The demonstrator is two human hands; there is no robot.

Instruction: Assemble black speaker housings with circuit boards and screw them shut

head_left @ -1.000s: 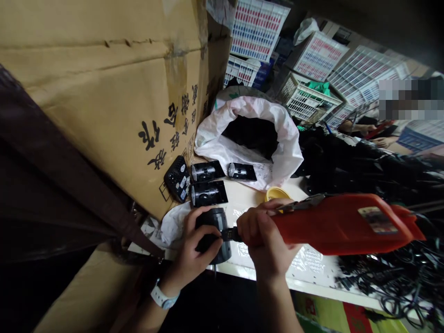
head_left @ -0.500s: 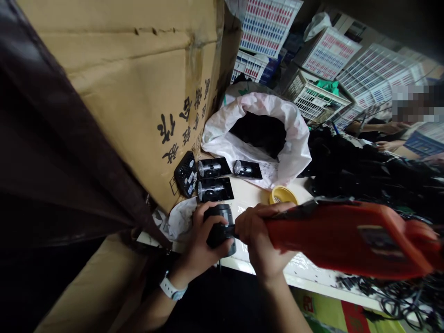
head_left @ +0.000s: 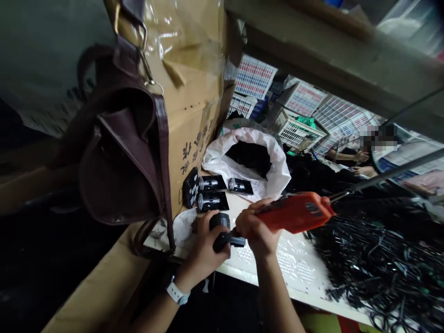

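Observation:
My left hand is closed around a black cylindrical device above the table's front edge. My right hand grips a red electric screwdriver, its narrow end pointing left at the device. Whether the tip touches the device I cannot tell. A cord clipped to the screwdriver's back end runs up to the right. Just beyond my left hand lie three black units with clear round ends, including a near one, a far left one and a right one.
A white sack of black items stands behind the units. Left are a cardboard box and a hanging brown bag. Tangled black cables cover the table's right side. Plastic crates and another person's hands are farther back.
My view has shifted, bringing the brown bag and an overhead beam into sight. The screwdriver has swung to a different angle and looks smaller. The yellow bowl no longer shows.

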